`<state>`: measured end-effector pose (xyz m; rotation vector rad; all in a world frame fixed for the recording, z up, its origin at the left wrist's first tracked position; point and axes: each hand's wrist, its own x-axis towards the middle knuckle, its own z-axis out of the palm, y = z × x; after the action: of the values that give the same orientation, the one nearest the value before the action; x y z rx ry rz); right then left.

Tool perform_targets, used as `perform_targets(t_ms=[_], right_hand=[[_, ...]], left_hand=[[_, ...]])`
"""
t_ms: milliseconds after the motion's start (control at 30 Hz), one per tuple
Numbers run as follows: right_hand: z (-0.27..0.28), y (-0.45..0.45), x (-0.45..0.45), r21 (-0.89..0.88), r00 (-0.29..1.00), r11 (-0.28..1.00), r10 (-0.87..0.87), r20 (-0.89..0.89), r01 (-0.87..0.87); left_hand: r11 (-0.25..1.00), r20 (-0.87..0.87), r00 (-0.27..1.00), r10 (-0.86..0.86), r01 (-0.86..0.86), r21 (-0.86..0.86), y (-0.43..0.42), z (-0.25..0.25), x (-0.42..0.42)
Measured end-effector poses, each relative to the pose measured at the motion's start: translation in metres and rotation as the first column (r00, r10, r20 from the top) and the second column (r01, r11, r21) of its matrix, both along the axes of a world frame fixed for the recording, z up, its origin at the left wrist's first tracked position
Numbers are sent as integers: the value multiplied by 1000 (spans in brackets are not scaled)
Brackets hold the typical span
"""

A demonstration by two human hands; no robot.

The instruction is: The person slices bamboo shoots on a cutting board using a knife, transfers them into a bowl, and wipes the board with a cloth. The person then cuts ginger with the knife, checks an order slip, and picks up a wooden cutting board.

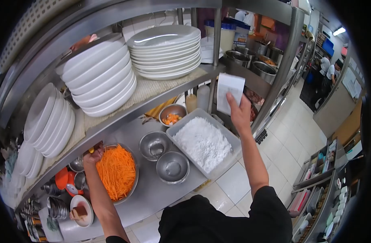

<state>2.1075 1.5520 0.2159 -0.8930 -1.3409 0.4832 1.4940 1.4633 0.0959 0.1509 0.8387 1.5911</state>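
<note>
My right hand [241,106] is raised at the upper shelf's right end, closed on a white paper slip [230,87] with its thumb across the front. My left hand [94,156] is under the shelf edge, at the rim of a metal bowl heaped with shredded carrot [116,172]. Its fingers look curled, and a small yellow-orange bit shows at them; what it is I cannot make out. Two metal bowls, one [154,145] behind the other [172,167], stand between the carrot and a plastic tub [236,149] of white powder [202,143].
On the shelf [153,95] stand stacks of white plates [165,50] and bowls [100,77]. Below it are a small bowl of orange pieces [171,119] and squeeze bottles [203,97]. A dish [87,220] sits front left. People [329,75] stand down the aisle.
</note>
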Motion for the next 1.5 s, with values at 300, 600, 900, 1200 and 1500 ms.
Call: perform_targets(t_ms=[300, 600, 900, 1200, 1500], right_hand=[[136, 246, 47, -25, 960, 990, -139, -242, 137], [156, 328, 45, -455, 944, 843, 330, 15, -288], [146, 394, 66, -356, 862, 802, 506, -25, -481], [129, 524, 124, -376, 696, 673, 711, 95, -637], [124, 497, 73, -343, 797, 774, 595, 105, -532]], left_hand=[[999, 148, 988, 42, -40, -13, 12, -7, 11], [980, -148, 982, -116, 138, 146, -15, -30, 16], [997, 73, 997, 26, -31, 70, -128, 10, 70], [963, 97, 979, 177, -193, 186, -295, 10, 148], [830, -4, 833, 554, -551, 86, -410, 18, 208]])
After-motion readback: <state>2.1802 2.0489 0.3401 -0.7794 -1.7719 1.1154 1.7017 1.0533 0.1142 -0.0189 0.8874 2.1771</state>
